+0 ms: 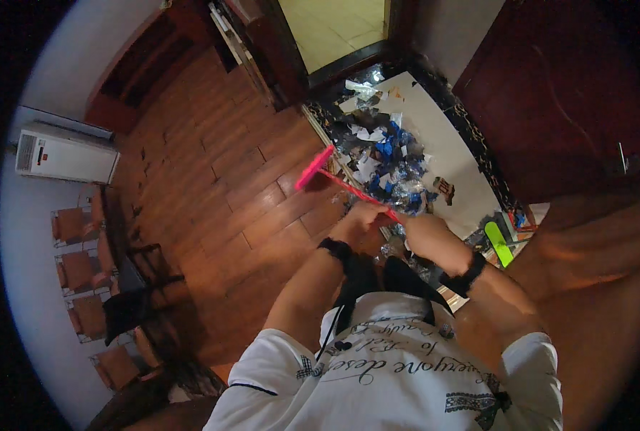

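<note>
Here, pink broom in both hands' fingers

Pink long-handled broom: slants from our hands toward the far left, its head over the brown plank floor.
Bare left hand: around the handle, nearer the broom head than our bare right hand.
Heap of crumpled plastic and paper scraps: before us, right of the broom head, on the pale smooth floor slab.
Bright-green flat oblong piece: right of our right hand.
Dark-red panel door: far right, beyond the slab.
Dark-framed doorway: behind the heap.
White boxy air conditioner: far left, beyond the row of brown square-panelled furniture.
</note>
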A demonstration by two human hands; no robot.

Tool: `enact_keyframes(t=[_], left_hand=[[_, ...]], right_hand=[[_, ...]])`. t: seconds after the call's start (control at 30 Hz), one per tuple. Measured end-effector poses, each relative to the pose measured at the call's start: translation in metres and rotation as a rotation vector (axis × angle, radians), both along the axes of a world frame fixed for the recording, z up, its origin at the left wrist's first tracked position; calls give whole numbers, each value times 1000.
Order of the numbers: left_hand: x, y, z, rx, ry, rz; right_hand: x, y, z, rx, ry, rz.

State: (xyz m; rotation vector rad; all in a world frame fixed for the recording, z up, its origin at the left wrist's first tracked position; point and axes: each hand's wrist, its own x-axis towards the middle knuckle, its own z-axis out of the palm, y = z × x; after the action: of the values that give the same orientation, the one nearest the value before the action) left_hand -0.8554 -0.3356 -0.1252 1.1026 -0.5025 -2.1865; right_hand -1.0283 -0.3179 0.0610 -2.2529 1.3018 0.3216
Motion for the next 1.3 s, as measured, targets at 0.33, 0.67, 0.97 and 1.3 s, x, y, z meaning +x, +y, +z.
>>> enact_keyframes(t=[0.33,0.67,0.97,1.3], left_hand=[[-7,26,80,131,39,222],[-45,32,28,516,216,-39],[-44,32,34,343,11,52],[-6,9,-20,71,-241,82]], right_hand=[[-2,-11,-38,398,-196,-104],[-45,-15,33,559,-21,-8],[-42,-14,58,382,-103,9],[4,1,-66,79,-58,6]])
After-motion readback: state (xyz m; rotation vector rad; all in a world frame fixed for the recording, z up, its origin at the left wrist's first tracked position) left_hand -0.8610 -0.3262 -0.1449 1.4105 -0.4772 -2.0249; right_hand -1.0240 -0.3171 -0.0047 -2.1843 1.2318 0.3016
